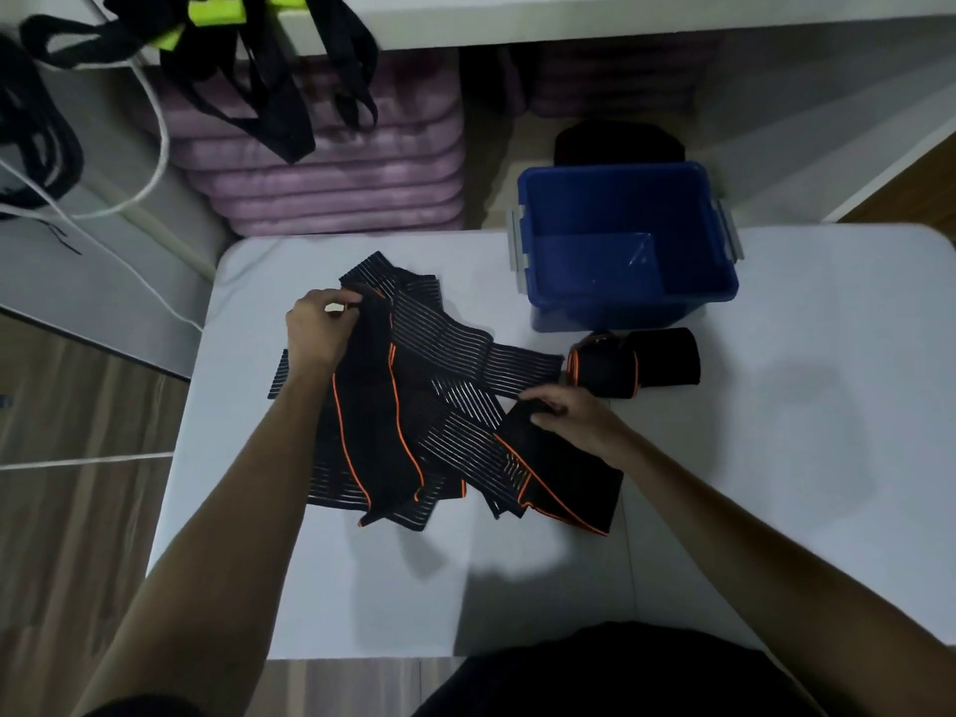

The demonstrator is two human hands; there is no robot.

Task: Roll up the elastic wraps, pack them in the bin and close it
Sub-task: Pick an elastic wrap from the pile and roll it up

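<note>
A heap of black elastic wraps [434,401] with orange edging and grey stripes lies unrolled in the middle of the white table [776,458]. My left hand [318,328] pinches the upper end of one orange-edged wrap at the heap's far left. My right hand [574,416] grips the top edge of another black wrap [564,483] at the heap's right side. Two rolled wraps [633,362] lie side by side just in front of the open blue bin [538,240], which looks empty.
A black object [618,142] sits behind the bin. Purple folded mats [341,173] are stacked under a white shelf at the back. Black and neon-yellow straps [248,54] hang at the top left beside a white cord [155,147]. Wooden floor lies left of the table.
</note>
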